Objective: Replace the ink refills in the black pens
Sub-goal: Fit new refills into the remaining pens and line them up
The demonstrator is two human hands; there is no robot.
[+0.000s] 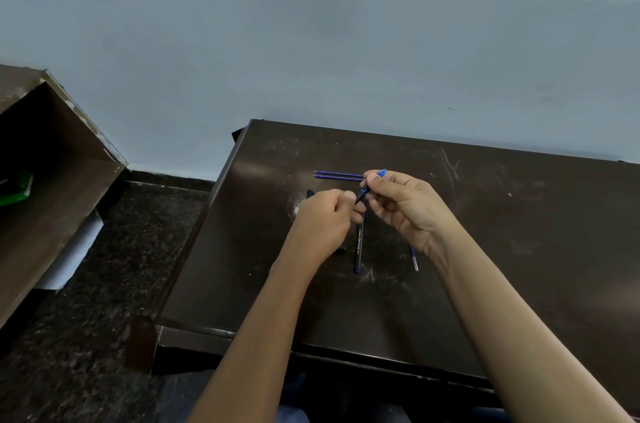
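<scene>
Above the dark brown table [519, 249], my right hand [401, 204] pinches a black pen tip section with a blue end [372, 183], tilted down toward my left hand [325, 218]. My left hand is closed, its fingertips meeting the lower end of that piece. A black pen barrel with white lettering [358, 246] lies on the table below both hands. Another black pen [310, 194] pokes out behind my left hand. Two blue refills [337, 175] lie side by side beyond my hands. One more refill [413, 258] shows under my right wrist.
The table's left edge [207, 214] drops to a dark speckled floor [104, 284]. A brown open cabinet [52, 163] with something green inside stands at the left. A pale wall [346, 59] runs behind the table.
</scene>
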